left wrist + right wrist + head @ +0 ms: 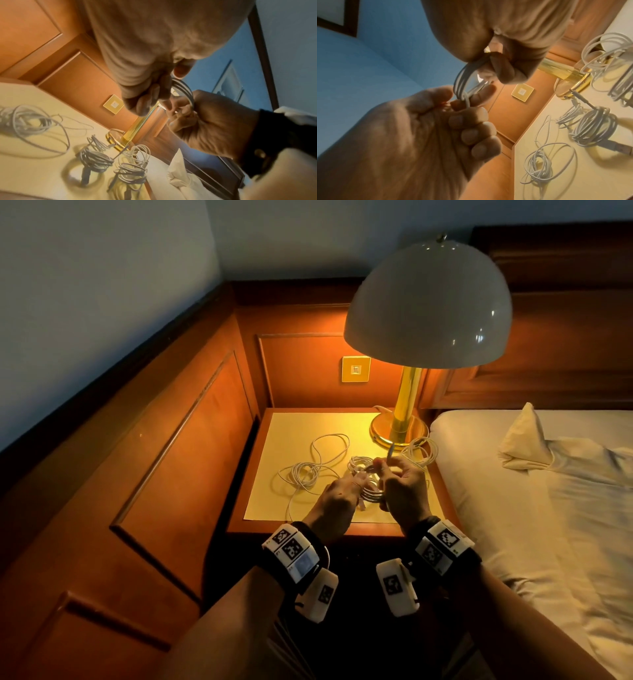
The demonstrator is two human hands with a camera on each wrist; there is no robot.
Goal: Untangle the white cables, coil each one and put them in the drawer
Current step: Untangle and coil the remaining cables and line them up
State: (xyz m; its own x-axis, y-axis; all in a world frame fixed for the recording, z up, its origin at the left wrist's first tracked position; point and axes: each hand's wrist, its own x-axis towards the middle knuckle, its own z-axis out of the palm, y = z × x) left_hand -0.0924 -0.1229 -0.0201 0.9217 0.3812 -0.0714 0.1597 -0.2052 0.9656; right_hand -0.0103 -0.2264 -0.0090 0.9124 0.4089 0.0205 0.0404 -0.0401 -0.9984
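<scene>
Over the bedside worktop (270, 440), the coiling step is in hand: one white cable is being wound up while others wait. Farthest left lies a loose cable (310, 470), sprawled in open loops and not yet coiled. Next comes the left hand (337, 496), fingers curled round the small coil (371, 491) held above the worktop between both hands. The right hand (406, 491) pinches the cable's free end between thumb and forefinger, and seems to be wrapping it round the coil. My guess is that the next move calls for tucking that end in firmly, or the turns will spring apart. Under the hands sits a wound bundle (594, 129), with another bundle (421, 451) at the lamp (399, 426), touching its base. No drawer shows in any view; it is presumably below the worktop edge. The lamp's own cord runs behind the base and could get mixed in. Rightmost is the bed (548, 508).
</scene>
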